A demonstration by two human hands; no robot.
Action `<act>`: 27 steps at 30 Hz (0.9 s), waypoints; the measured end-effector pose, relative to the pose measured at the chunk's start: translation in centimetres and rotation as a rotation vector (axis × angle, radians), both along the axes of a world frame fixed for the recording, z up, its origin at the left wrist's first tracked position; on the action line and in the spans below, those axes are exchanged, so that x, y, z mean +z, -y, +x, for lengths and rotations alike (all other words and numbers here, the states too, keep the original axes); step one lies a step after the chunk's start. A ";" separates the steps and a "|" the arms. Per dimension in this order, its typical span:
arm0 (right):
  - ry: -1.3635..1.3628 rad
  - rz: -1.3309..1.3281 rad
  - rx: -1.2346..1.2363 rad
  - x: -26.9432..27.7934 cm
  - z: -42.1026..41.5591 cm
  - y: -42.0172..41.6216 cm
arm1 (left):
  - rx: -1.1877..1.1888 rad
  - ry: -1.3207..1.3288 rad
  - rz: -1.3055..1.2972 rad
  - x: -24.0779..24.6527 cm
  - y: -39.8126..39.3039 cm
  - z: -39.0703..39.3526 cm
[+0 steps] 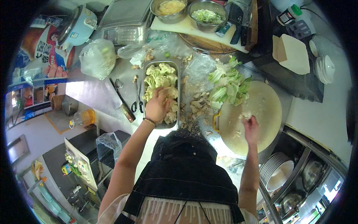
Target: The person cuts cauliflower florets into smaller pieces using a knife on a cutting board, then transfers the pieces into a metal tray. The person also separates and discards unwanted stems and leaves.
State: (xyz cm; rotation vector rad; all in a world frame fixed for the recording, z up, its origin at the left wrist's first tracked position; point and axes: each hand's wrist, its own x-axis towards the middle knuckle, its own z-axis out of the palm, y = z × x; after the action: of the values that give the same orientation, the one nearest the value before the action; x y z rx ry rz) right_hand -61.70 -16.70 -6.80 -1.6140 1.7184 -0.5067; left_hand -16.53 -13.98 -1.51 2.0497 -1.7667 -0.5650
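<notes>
My left hand (158, 107) lies spread over cauliflower florets (162, 77) in a rectangular steel tray (179, 95); whether its fingers grip a floret cannot be told. Over a round cutting board (263, 100) with a yellow handle, my right hand (251, 130) pinches a small pale food scrap (246, 114) in its fingertips. A few crumbs lie on the board. Green leaves (230, 86) rest at the board's upper left edge. Between tray and board lies a heap of brownish peelings (200, 103).
Left of the tray lie scissors (137, 98) and a cleaver (100, 92) with a wooden handle. Behind are a plastic bag (98, 58), a steel bowl of chopped greens (207, 16) and knives on a white board (170, 26). A black appliance (288, 75) stands right. Someone's fingers (56, 71) show far left.
</notes>
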 end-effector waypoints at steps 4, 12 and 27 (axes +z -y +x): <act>0.243 0.019 0.178 -2.6 10.8 4.0 | 0.091 -0.051 -0.128 1.2 -1.2 1.0; -0.102 0.073 0.447 4.1 33.6 14.4 | 0.210 -0.130 -0.213 2.0 1.1 3.7; 0.417 -0.059 -0.026 1.0 23.9 3.4 | -0.265 0.115 -0.220 -4.6 8.0 2.3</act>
State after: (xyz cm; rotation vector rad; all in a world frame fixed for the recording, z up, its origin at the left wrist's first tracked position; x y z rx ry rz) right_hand -37.78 -20.08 -5.77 -1.4057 1.4217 -0.8482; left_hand -14.23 -21.98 -6.09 1.7443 -2.0843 -0.3126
